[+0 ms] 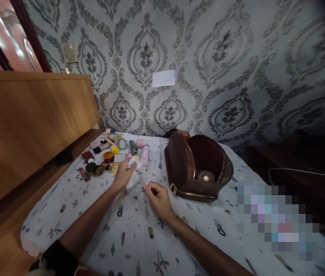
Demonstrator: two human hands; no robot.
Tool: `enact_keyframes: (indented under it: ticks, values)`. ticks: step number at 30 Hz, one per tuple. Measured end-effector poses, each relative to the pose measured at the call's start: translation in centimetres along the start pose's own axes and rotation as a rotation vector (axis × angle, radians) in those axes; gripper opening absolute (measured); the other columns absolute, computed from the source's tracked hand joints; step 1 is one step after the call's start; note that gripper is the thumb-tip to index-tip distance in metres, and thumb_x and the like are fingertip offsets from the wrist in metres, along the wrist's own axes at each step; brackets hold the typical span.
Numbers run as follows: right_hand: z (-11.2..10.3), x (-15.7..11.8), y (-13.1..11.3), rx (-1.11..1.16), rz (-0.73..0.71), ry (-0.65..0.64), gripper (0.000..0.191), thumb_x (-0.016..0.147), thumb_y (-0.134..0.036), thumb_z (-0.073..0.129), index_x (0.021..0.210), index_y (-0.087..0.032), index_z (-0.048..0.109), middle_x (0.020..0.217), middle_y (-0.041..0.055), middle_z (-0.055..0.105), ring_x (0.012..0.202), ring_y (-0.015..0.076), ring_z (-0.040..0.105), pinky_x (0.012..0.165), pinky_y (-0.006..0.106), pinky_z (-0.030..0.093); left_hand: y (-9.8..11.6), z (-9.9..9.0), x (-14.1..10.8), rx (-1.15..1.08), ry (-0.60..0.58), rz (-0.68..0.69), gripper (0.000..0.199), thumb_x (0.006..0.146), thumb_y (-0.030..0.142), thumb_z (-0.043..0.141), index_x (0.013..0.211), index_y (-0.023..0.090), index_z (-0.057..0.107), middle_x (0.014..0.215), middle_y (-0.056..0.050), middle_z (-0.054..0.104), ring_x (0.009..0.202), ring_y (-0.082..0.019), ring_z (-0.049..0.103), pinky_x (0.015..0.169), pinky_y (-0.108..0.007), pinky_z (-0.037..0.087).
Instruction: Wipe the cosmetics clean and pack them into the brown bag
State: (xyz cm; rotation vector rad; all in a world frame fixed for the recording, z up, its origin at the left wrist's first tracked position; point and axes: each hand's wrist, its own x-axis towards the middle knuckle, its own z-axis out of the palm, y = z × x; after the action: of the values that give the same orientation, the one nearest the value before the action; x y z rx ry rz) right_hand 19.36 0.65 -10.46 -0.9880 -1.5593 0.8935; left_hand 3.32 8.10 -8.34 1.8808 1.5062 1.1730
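My left hand [123, 176] is closed round a crumpled white tissue [134, 178], just in front of a cluster of cosmetics. My right hand [158, 199] is curled, with thumb and fingers together; a tiny dark spot shows at its fingertips, too small to name. Close beyond the left hand lie a pink tube [144, 156], a glittery silver case [120, 159], an amber jar [108, 157] and a makeup brush [99, 170]. To the right of my right hand stands a brown leather handbag [179, 161], its zip undone and its dark inside showing.
A patterned white sheet [133, 237] covers the surface under everything. Several more bottles and jars, including a yellow round one [114, 150], sit at the back left. A wooden panel [36, 126] borders the left side, and a papered wall [145, 103] rises behind.
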Motion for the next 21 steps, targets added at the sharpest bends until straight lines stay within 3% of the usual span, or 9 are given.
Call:
enact_keyframes:
  ticks: [6,10,16,21]
  values:
    - [0.6,-0.8,1.6,0.007,0.097,-0.055,0.042,0.086,-0.041,0.050,0.053,-0.021,0.036,0.051,-0.0050,0.036,0.051,0.0096,0.035,0.053,0.024,0.030,-0.9,-4.9,9.3,0.312,0.154,-0.092,0.029,0.085,0.018,0.047,0.109,0.013,0.061,0.106,-0.011,0.069,0.103,-0.026,0.061,0.090,-0.034,0.046]
    - [0.3,-0.8,1.2,0.047,0.136,-0.103,0.039,0.086,-0.040,0.050,0.054,-0.020,0.040,0.051,-0.0049,0.038,0.051,0.0090,0.036,0.052,0.023,0.029,-2.2,-6.1,14.1,0.497,0.134,-0.165,0.028,0.083,0.020,0.049,0.107,0.013,0.062,0.111,-0.018,0.068,0.113,-0.034,0.060,0.093,-0.041,0.045]
    - [0.1,-0.5,1.3,0.090,0.197,-0.104,0.033,0.083,-0.032,0.051,0.054,-0.020,0.042,0.050,-0.0051,0.042,0.050,0.0085,0.037,0.051,0.022,0.028,-4.6,-5.0,17.2,0.650,0.031,-0.209,0.036,0.086,0.038,0.046,0.095,0.007,0.061,0.113,-0.031,0.066,0.114,-0.044,0.059,0.087,-0.050,0.048]
    - [-0.1,-0.7,1.6,0.116,0.214,-0.099,0.029,0.082,-0.028,0.055,0.056,-0.018,0.046,0.051,-0.0063,0.041,0.050,0.0077,0.036,0.050,0.021,0.028,-5.9,-4.7,18.1,0.609,-0.129,0.007,0.055,0.081,0.060,0.048,0.080,0.007,0.058,0.099,-0.026,0.069,0.103,-0.046,0.064,0.082,-0.054,0.051]
